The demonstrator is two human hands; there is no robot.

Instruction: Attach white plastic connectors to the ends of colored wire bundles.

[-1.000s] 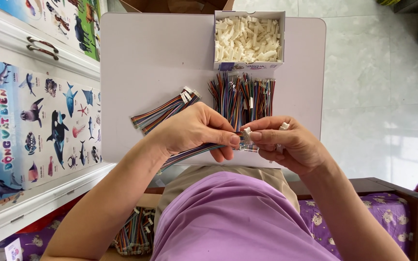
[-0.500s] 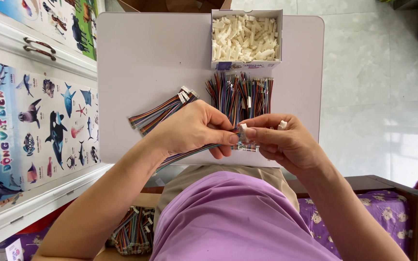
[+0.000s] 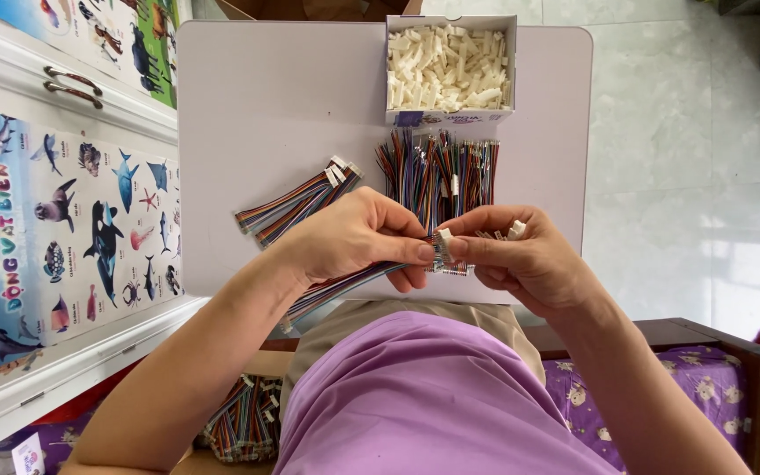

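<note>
Left hand point(image 3: 358, 237) pinches a multicoloured ribbon cable point(image 3: 340, 288) at its end; right hand point(image 3: 521, 259) closed on a small white connector point(image 3: 444, 237) – meeting above the pale tabletop's point(image 3: 257, 105) near edge. Box of white connectors point(image 3: 449, 69), loose wires point(image 3: 437, 171) behind; tiled floor point(image 3: 688, 132) right.

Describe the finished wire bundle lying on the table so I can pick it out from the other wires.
Start at the white tabletop and find the open box of white connectors at its far edge. Below it lies a spread pile of loose wires; left of that pile sits the finished bundle. Unlike the loose pile, it lies slantwise, wires gathered together, with white connectors on its end.
</note>
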